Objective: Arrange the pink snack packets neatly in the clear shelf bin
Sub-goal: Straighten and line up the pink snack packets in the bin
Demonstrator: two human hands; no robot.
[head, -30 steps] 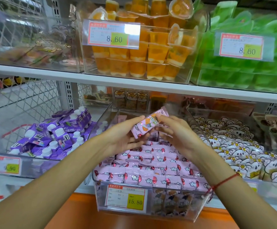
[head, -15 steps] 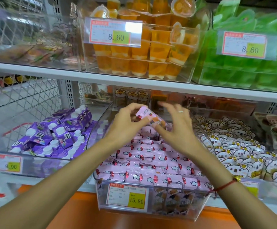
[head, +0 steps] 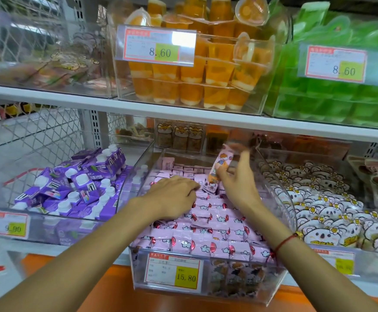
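1. Left hand, fingers loosely curled, is pressing flat on the pink foil snack packets filling the clear plastic shelf bin; disturbing rows is likely.
2. Right hand is pinching one upright pink packet near the bin's back edge; a slip seems possible.

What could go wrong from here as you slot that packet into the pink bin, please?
The right hand pinches the upright packet only near its lower part, so it might tip or slip. The left hand rests on the packed rows and could push them askew. The pile stands near the clear bin front rim, so packets may spill.
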